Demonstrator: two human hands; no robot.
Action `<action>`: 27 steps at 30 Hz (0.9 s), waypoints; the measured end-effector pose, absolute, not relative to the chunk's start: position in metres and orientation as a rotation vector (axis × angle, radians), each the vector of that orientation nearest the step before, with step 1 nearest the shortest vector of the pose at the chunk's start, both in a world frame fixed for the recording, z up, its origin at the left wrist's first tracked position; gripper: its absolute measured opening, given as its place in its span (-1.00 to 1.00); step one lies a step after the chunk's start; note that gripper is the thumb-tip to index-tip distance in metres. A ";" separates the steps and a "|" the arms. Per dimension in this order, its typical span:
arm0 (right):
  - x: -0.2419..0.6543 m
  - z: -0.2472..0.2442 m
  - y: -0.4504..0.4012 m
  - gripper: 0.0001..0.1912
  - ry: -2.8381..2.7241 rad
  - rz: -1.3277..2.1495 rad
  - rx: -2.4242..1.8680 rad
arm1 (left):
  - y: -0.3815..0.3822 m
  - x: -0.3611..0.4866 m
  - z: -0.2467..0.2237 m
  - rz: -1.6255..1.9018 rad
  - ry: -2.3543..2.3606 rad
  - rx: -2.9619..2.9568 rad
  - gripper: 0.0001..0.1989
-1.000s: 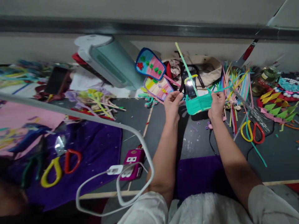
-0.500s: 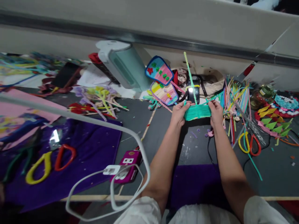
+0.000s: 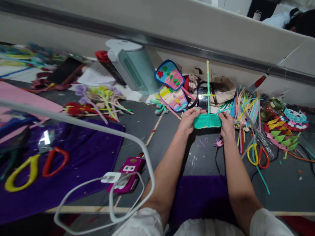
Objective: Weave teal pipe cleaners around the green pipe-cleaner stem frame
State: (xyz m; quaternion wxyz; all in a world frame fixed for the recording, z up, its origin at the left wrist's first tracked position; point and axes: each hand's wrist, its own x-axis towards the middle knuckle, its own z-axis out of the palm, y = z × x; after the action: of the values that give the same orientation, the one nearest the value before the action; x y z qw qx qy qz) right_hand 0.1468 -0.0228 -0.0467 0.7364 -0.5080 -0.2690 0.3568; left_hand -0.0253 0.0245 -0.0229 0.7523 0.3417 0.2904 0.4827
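A teal panel of side-by-side fuzzy strips [image 3: 208, 121] is stretched between both hands above the grey table. My left hand [image 3: 189, 120] pinches its left end, and my right hand [image 3: 226, 123] grips the right end, where loose teal strip ends stick out. From the panel's middle rises a pale green stem [image 3: 208, 82], nearly upright, with a short yellow crosspiece. Behind it are a dark phone-like object and a beige bag [image 3: 225, 90]. Two striped fan-shaped craft pieces, one blue-edged [image 3: 170, 74] and one yellow and pink [image 3: 174, 98], lie to the left of the bag.
Left: teal pitcher [image 3: 137, 68], purple cloth [image 3: 93, 147] with scissors [image 3: 55, 162], magenta power bank [image 3: 129, 173]. A white cable [image 3: 147, 154] loops across the near left. Right: bundled colourful strips [image 3: 246, 114], scissors [image 3: 263, 157], glass jar [image 3: 270, 108], red-handled tool [image 3: 261, 80].
The stem has swung from leaning left to nearly upright, and the panel is slightly lower in view. The camera view has shifted; both hands still hold the panel.
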 end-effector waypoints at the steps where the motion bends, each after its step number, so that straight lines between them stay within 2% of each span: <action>1: 0.147 -0.048 -0.022 -0.67 -0.576 0.787 -1.089 | 0.024 -0.028 -0.022 1.009 0.588 0.740 -0.53; 5: 0.144 -0.049 -0.019 -0.70 -0.497 0.801 -1.022 | 0.015 -0.029 -0.019 0.925 0.360 0.695 -0.46; 11: 0.135 -0.034 -0.021 -0.65 -0.451 0.823 -0.971 | 0.000 -0.008 -0.022 0.982 0.285 0.727 -0.19; 17: 0.132 -0.022 -0.023 -0.67 -0.430 0.690 -0.952 | 0.003 0.000 -0.027 1.025 0.374 0.672 -0.31; 27: 0.139 -0.038 -0.017 -0.66 -0.344 0.583 -1.077 | 0.006 0.002 -0.036 1.042 0.418 0.546 -0.53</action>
State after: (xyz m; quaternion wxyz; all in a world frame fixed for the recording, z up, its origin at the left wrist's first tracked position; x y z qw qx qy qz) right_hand 0.1387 -0.0166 -0.0376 0.8045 -0.5030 -0.1607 0.2721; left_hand 0.0019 0.0062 -0.0355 0.8114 0.2557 0.1956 0.4878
